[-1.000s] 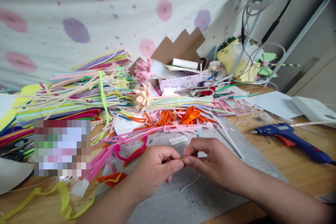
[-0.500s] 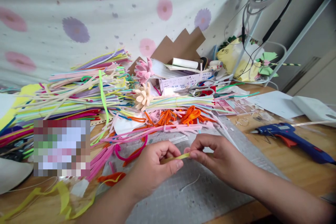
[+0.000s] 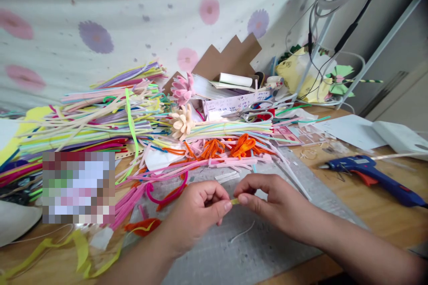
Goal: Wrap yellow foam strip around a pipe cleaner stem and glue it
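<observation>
Yellow, narrow, ribbon-like strip (image 3: 235, 201) spans between your left hand (image 3: 204, 211) and right hand (image 3: 267, 198), both pinching it above the grey, flat, gridded mat (image 3: 257, 251). Apply light, even tension; align both pinches to limit twisting.

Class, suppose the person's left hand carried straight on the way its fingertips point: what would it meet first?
Most likely the right hand, just across the short bit of yellow strip that shows between them, though exact depth is hard to judge.
</observation>
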`<state>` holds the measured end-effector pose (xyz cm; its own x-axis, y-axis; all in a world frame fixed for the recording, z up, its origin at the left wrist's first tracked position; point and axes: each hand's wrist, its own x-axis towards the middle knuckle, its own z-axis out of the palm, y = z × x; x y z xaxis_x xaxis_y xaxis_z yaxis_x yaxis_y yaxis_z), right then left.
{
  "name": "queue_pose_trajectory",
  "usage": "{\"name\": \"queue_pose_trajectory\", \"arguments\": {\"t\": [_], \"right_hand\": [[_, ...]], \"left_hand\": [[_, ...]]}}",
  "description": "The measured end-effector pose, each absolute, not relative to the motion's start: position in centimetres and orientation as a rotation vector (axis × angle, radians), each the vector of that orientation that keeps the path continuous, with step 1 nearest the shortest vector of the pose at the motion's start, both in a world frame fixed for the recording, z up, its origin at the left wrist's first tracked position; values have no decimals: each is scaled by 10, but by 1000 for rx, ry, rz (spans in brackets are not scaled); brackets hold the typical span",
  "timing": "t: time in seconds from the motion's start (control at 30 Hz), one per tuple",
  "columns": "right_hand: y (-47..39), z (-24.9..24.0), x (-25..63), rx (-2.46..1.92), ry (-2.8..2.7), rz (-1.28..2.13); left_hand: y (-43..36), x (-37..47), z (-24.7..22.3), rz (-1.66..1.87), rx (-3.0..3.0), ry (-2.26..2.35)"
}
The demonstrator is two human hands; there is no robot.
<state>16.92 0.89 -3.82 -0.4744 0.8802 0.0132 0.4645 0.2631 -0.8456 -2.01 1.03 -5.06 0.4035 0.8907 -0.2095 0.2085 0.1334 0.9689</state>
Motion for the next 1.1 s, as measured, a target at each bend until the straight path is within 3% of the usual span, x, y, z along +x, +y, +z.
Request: {"name": "queue_pose_trajectory", "arguments": {"t": [0.23, 0.63, 1.1], "right_hand": [[9, -42, 162, -1244, -2051, 1031], [9, -38, 168, -1173, -1914, 1337], [15, -41, 175, -1246, -1826, 1309]], "left_hand": [[10, -18, -47, 653, 1391, 1106], [13, -22, -53, 656, 1381, 1058], [13, -27, -52, 628, 1282, 1034]]}}
